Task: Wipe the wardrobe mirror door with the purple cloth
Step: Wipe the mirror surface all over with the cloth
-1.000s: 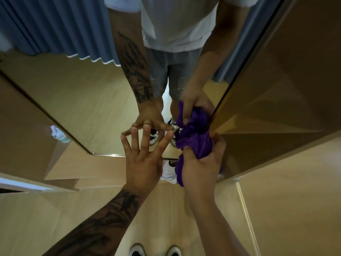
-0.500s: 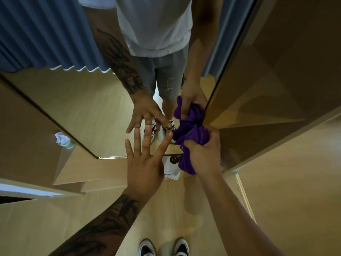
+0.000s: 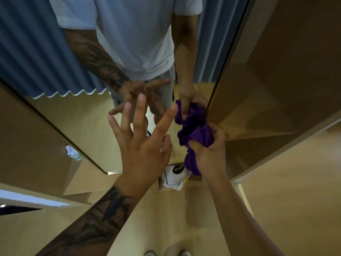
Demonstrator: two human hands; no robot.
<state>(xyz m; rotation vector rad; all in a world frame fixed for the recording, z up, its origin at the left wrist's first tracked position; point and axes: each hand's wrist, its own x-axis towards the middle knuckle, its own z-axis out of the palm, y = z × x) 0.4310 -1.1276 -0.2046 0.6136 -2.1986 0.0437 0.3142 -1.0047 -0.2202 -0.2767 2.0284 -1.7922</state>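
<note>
**Cloth bunched against the mirror edge**

Right hand (image 3: pixel 208 154) grips the purple cloth (image 3: pixel 195 133) — bunched, bulging above the knuckles — against the mirror door (image 3: pixel 77 115) by its right edge. Left hand (image 3: pixel 142 150) — fingers spread, holding nothing — just beside it.

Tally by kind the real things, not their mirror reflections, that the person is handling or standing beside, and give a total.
Bare hands: 2, left hand and right hand
Crumpled purple cloth: 1
Wardrobe mirror door: 1
White packet with black round label: 1
Total: 5
</note>
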